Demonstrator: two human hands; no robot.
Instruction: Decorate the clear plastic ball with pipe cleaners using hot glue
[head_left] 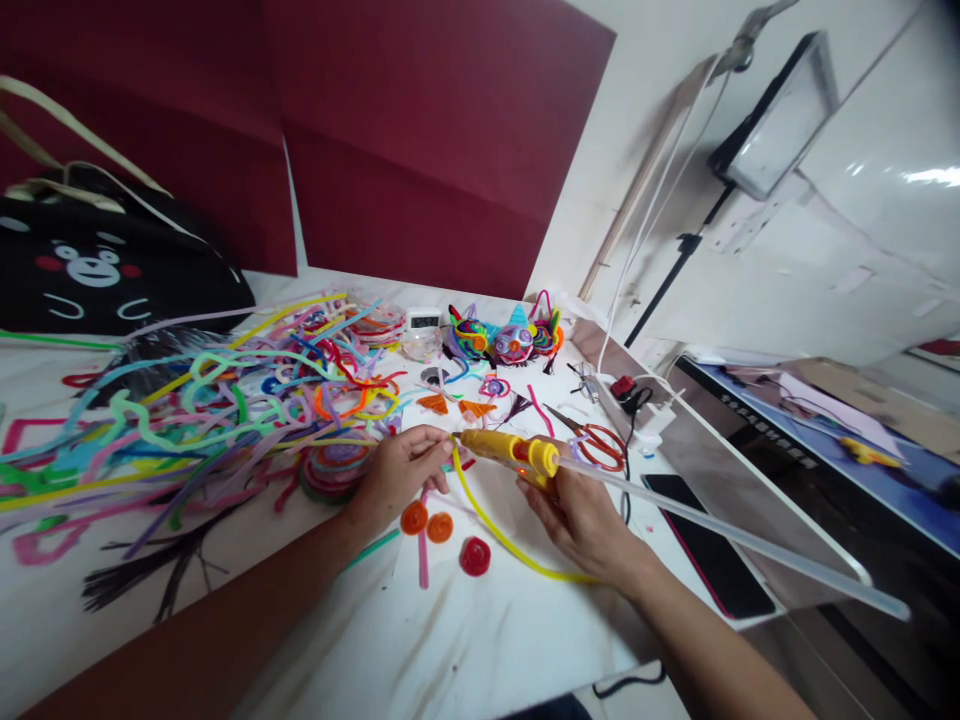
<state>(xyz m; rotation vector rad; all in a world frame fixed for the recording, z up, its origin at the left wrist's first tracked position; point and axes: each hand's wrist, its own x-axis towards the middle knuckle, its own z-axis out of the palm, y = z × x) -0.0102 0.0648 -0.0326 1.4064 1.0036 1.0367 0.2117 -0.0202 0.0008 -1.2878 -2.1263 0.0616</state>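
Note:
My right hand (pixel 581 515) is closed around a yellow glue gun (pixel 510 449) whose long clear glue stick (pixel 735 540) trails back to the right. Its nozzle points left at the end of a yellow pipe cleaner (pixel 499 535), which curves down across the white table (pixel 450 640). My left hand (pixel 401 470) pinches that end at the nozzle tip. Two orange coils (pixel 426 522) and a red coil (pixel 475 556) lie just below my hands.
A heap of coloured pipe cleaners (pixel 202 410) covers the left. Finished colourful pipe-cleaner figures (pixel 506 338) stand at the back beside a small timer (pixel 424 320). Red-handled scissors (pixel 592 440), a power strip (pixel 634 395) and a phone (pixel 709 555) lie right. A black bag (pixel 97 270) sits far left.

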